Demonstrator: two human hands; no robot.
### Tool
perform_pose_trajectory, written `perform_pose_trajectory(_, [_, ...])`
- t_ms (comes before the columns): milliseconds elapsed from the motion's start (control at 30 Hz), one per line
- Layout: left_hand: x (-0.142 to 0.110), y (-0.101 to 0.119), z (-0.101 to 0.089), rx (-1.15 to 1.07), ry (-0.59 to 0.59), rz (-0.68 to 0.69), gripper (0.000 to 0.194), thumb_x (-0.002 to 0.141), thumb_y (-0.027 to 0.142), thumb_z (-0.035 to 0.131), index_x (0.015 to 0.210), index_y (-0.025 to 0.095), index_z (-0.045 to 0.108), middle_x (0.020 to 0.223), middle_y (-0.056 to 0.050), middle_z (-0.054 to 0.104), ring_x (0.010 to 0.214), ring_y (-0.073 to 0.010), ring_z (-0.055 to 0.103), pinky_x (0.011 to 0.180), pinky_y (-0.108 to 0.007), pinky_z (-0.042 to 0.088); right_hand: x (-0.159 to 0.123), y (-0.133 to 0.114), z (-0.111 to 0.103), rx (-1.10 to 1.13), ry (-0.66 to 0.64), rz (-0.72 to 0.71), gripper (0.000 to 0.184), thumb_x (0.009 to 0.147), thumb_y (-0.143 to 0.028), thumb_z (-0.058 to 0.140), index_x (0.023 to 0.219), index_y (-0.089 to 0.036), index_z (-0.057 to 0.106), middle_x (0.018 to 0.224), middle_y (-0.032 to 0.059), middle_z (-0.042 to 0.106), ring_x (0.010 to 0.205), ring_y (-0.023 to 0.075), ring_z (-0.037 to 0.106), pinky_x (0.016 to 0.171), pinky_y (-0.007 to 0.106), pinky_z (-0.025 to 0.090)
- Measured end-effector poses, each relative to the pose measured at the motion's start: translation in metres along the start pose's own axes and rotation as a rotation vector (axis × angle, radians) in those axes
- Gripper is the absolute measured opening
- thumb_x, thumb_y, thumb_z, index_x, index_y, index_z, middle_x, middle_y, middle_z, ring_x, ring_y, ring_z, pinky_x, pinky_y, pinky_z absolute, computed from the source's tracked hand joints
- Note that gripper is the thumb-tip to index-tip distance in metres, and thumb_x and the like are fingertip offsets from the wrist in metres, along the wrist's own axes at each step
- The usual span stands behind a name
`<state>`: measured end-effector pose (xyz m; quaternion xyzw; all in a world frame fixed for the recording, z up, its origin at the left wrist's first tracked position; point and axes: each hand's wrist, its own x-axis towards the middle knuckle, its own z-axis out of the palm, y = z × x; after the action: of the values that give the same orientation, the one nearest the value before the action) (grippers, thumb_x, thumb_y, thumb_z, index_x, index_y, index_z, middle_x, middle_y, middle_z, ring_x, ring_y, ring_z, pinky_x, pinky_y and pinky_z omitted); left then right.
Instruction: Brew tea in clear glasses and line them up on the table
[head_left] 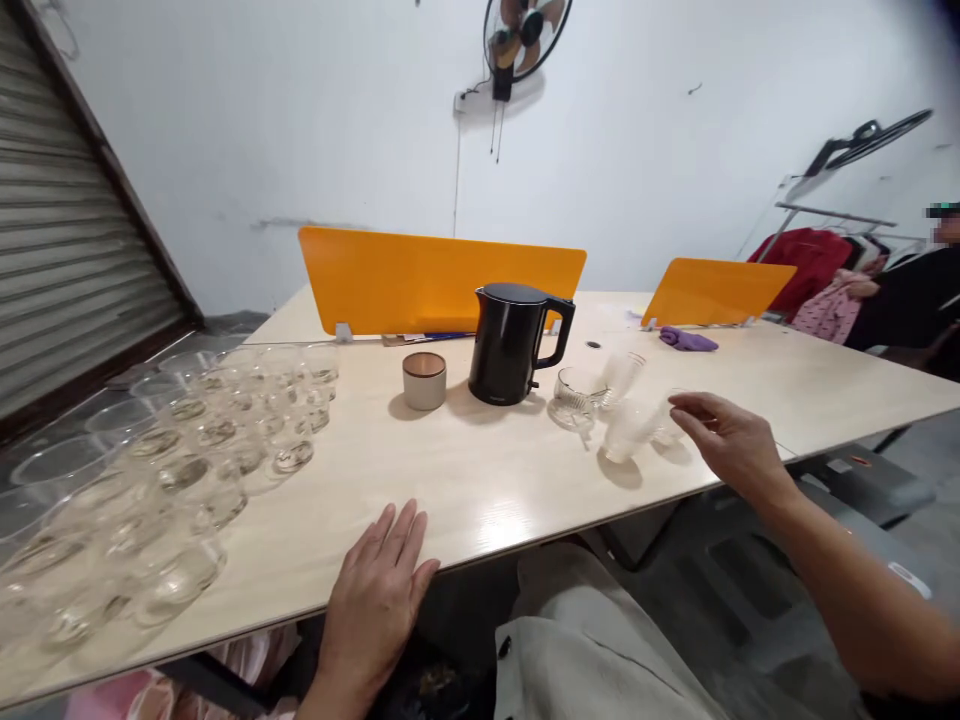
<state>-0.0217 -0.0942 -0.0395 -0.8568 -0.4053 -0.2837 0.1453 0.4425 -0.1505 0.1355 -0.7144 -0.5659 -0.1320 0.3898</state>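
At the far left, a grey metal roller shutter (67, 220) stood beyond a dense cluster of clear glass bowls (180, 470), which crowded the left end of my pale wood-look desk (480, 500). My left hand (373, 600) was the closer of my 2 hands to them, though still well apart. It was released, palm down with its fingers spread, resting on the front edge of the desk and grasping nothing.

Further right sat a short cream tin with a copper top (424, 380), then a glossy black electric kettle (506, 345) before an orange divider panel (442, 280). Next came a small ribbed glass cup (574, 395), then 2 tilted cups: a clear plastic rear cup (622, 375) and a clear plastic front cup (626, 430).

My right hand (731, 435) was far nearer these cups. It hung open above the desk, empty, its fingers (694, 408) loosely curved. The front cup lay just left of it, its long axis seeming to slant up toward my hand, though I could not tell whether they touched. Beyond lay a folded purple cloth (688, 340).
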Motion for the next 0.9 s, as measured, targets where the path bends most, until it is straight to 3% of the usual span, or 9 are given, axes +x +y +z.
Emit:
perform_pose_trajectory(133, [-0.001, -0.002, 0.000, 0.012, 0.002, 0.021, 0.045, 0.105, 0.037, 0.048, 0.143, 0.017, 0.059, 0.153, -0.007, 0.058, 0.141, -0.0327, 0.051, 0.106, -0.047, 0.046, 0.006, 0.035, 0.005, -0.224, -0.214, -0.247, 0.034, 0.094, -0.043, 0.057, 0.110, -0.022, 0.078, 0.111, 0.0113, 0.078, 0.101, 0.0314, 0.069, 0.085, 0.046, 0.056])
perform_pose_trajectory(200, [-0.001, -0.002, 0.000, 0.020, 0.004, 0.030, 0.045, 0.104, 0.036, 0.049, 0.144, 0.017, 0.058, 0.153, -0.007, 0.058, 0.141, -0.0320, 0.051, 0.106, -0.045, 0.046, 0.007, 0.036, 0.014, -0.299, -0.271, -0.365, 0.035, 0.099, -0.038, 0.050, 0.112, -0.020, 0.079, 0.111, 0.0124, 0.078, 0.109, 0.0331, 0.065, 0.090, 0.048, 0.054])
perform_pose_trajectory(300, [-0.001, -0.003, 0.000, 0.028, 0.018, 0.037, 0.045, 0.103, 0.035, 0.050, 0.145, 0.018, 0.058, 0.153, -0.006, 0.057, 0.141, -0.0307, 0.051, 0.104, -0.043, 0.046, 0.009, 0.029, 0.023, -0.399, -0.331, -0.435, 0.038, 0.103, -0.031, 0.044, 0.105, -0.020, 0.080, 0.102, 0.0129, 0.079, 0.101, 0.0306, 0.068, 0.086, 0.044, 0.053])
perform_pose_trajectory(533, [-0.002, -0.003, 0.001, 0.022, 0.018, 0.038, 0.048, 0.103, 0.035, 0.051, 0.149, 0.022, 0.053, 0.155, -0.005, 0.056, 0.142, -0.0305, 0.050, 0.106, -0.043, 0.045, 0.010, 0.015, 0.024, -0.506, -0.381, -0.362, 0.037, 0.097, -0.019, 0.046, 0.103, -0.022, 0.082, 0.093, 0.0120, 0.077, 0.084, 0.0256, 0.070, 0.071, 0.034, 0.050])
perform_pose_trajectory(900, [-0.002, -0.003, 0.001, 0.005, 0.006, 0.026, 0.047, 0.103, 0.035, 0.052, 0.148, 0.020, 0.054, 0.154, -0.006, 0.056, 0.142, -0.0319, 0.051, 0.106, -0.046, 0.048, 0.006, 0.023, 0.025, -0.459, -0.257, -0.220, 0.027, 0.094, -0.033, 0.058, 0.096, -0.028, 0.084, 0.092, 0.0073, 0.074, 0.078, 0.0224, 0.069, 0.063, 0.031, 0.045])
